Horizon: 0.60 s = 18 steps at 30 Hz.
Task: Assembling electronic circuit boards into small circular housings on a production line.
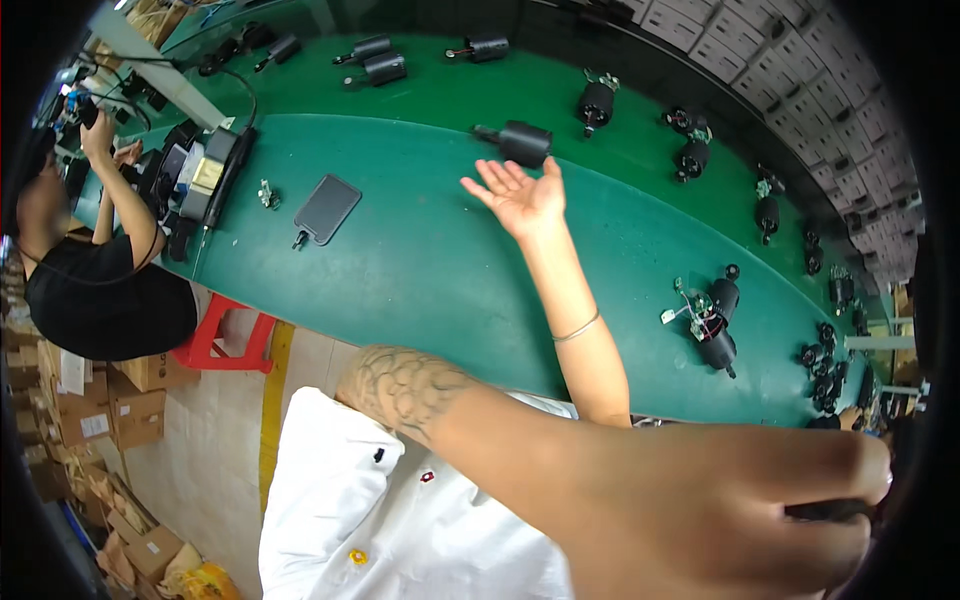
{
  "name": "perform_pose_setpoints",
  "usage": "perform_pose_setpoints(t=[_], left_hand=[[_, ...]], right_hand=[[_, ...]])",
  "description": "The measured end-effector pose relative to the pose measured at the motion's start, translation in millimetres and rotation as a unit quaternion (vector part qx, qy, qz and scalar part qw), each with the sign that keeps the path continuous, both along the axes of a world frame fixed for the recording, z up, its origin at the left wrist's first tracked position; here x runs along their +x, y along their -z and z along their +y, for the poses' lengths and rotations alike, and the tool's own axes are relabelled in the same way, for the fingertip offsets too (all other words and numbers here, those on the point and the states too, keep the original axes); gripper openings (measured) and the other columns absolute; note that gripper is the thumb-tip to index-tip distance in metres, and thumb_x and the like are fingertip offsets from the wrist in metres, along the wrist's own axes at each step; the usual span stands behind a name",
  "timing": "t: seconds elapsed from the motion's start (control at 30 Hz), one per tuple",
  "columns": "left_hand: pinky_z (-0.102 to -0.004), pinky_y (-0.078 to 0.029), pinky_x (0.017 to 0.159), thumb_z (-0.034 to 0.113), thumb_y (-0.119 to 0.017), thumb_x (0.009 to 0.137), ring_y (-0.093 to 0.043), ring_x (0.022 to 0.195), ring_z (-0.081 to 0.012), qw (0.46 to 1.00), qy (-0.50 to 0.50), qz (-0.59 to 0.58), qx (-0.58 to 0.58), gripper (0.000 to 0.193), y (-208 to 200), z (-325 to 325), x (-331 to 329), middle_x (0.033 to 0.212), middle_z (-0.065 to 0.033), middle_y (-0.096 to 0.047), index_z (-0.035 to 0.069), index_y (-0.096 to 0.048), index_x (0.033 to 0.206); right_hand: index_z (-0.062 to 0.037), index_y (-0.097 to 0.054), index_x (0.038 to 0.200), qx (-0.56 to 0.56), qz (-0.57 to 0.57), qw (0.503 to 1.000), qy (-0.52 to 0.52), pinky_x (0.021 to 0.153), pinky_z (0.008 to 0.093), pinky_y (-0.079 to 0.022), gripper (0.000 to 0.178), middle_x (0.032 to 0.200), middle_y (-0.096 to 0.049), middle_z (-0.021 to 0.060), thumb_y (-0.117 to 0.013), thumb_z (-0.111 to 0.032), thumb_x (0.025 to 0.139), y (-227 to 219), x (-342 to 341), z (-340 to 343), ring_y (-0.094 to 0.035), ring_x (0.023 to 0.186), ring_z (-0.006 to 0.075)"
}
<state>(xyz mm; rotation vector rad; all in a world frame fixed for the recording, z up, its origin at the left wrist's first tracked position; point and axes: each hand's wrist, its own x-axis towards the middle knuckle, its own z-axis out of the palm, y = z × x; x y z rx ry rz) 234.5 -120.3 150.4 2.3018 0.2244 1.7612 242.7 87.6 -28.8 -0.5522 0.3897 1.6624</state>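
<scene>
My right hand [525,205] is open, palm up and fingers spread, with nothing lying on it. Just beyond its fingertips a black cylindrical part with a narrow stem [525,143] lies on its side; I cannot tell whether the thumb touches it. My tattooed left arm crosses over the right one, close to the camera. At the lower right, my left hand [820,510] is blurred, its fingers closed around something dark that I cannot make out. Right of my right forearm, a black cylindrical part with loose wires [717,340] lies on the green table [430,250].
A dark flat plate with a short handle [328,210] and a small circuit board [268,194] lie at left. Several black cylindrical parts line the darker green strip [640,130] beyond. A person in black [110,300] sits left, by a red stool [235,335]. Cartons [135,410] stand below.
</scene>
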Motion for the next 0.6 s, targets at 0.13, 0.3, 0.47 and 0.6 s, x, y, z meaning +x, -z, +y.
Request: perform_pose_setpoints(t=[0.13,0.3,0.47,0.6], left_hand=[[-0.0373,-0.040,0.090,0.020,-0.058,0.083,-0.060,0.087,-0.0240,1.000,-0.012,-0.023,0.005,0.016,-5.3,-17.3,9.9,0.092,-0.0123,-0.065,0.009,-0.067,0.088],[-0.0377,-0.041,0.089,0.020,-0.058,0.082,-0.058,0.085,-0.0244,0.999,0.008,-0.045,0.015,0.016,-4.1,2.0,-46.9,0.091,-0.0126,-0.064,0.007,-0.066,0.087],[-0.0381,-0.041,0.088,0.019,-0.058,0.080,-0.056,0.083,-0.0248,0.999,0.009,-0.042,0.008,0.015,-9.9,-0.8,-44.8,0.089,-0.0128,-0.062,0.006,-0.065,0.087],[-0.0384,-0.041,0.087,0.018,-0.058,0.079,-0.055,0.082,-0.0252,0.999,0.014,-0.037,-0.003,0.015,-10.9,-8.0,1.5,0.088,-0.0130,-0.061,0.005,-0.064,0.086]], right_hand=[[-0.0053,-0.050,0.128,0.048,-0.289,0.951,0.097,0.098,0.0569,-0.039,0.045,0.120,-0.046,0.0175,-0.055,-0.027,0.088,12.6,51.3,36.6,-0.045,0.114,0.0325],[-0.0121,-0.058,0.123,-0.033,-0.727,0.686,-0.017,0.092,0.0491,-0.043,0.044,0.121,-0.049,0.0157,-0.059,-0.027,0.082,31.8,105.7,78.8,-0.047,0.111,0.0330],[-0.0113,-0.061,0.120,-0.082,-0.865,0.481,-0.114,0.084,0.0451,-0.048,0.045,0.118,-0.055,0.0147,-0.062,-0.028,0.079,53.6,116.5,111.7,-0.054,0.102,0.0316],[-0.0102,-0.072,0.101,-0.058,-0.870,0.489,-0.039,0.078,0.0391,-0.051,0.031,0.094,-0.070,0.0089,-0.063,-0.028,0.078,74.6,154.9,125.1,-0.064,0.088,0.0275]])
